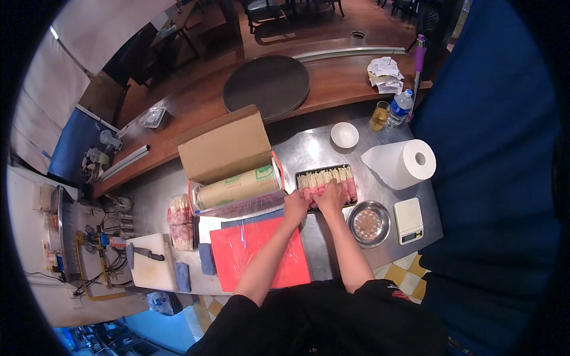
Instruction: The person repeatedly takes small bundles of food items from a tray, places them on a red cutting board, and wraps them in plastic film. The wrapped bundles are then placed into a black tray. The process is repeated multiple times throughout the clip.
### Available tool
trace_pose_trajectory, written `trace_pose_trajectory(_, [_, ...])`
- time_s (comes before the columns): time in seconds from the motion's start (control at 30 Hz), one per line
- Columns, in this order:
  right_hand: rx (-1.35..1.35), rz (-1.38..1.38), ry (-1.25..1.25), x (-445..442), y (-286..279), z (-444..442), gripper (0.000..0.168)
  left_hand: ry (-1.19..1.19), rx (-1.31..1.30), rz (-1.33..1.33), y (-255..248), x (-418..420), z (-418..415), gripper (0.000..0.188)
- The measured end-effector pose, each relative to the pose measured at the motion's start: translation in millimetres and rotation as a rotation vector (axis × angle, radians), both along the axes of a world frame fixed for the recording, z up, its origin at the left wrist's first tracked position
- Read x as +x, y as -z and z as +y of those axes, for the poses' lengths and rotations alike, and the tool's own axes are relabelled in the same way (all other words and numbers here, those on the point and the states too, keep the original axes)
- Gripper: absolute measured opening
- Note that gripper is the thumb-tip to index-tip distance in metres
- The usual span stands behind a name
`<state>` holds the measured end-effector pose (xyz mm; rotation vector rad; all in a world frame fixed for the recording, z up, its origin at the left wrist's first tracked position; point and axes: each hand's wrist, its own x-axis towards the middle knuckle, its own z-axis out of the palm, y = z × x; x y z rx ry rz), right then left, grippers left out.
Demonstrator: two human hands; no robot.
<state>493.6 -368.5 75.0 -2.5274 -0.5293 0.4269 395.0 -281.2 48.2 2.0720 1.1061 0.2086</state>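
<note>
A black tray (297, 180) on the steel counter holds a row of enoki mushroom bundles (321, 177) wrapped in thin pink meat. My left hand (297, 204) touches the rolls at the tray's near left corner. Beside it, my right hand (331, 196) lies over the rolls nearer the middle, fingers bent down onto them. What the fingertips do is partly hidden. Left of the hands, a large film roll (236, 187) sits in an open cardboard box (225, 147), with clear film over a red cutting board (267, 253). Wrapped packs of similar rolls (181, 222) lie further left.
A steel bowl (368, 224), a kitchen scale (408, 221), a paper towel roll (401, 163) and a white bowl (344, 135) stand around the tray. A glass (379, 116) and bottle (400, 108) stand behind. A knife (149, 253) rests on a white board (153, 271).
</note>
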Motion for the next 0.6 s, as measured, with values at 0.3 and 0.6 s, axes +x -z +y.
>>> trace_pose_trajectory(0.3, [-0.152,-0.097,-0.039,-6,1,18,0.083,-0.090,-0.047,0.029,21,1,1,0.028])
trace_pose_trajectory(0.6, [-0.175,-0.115,-0.071,-5,11,25,0.075,-0.082,-0.077,0.016,36,-8,11,0.027])
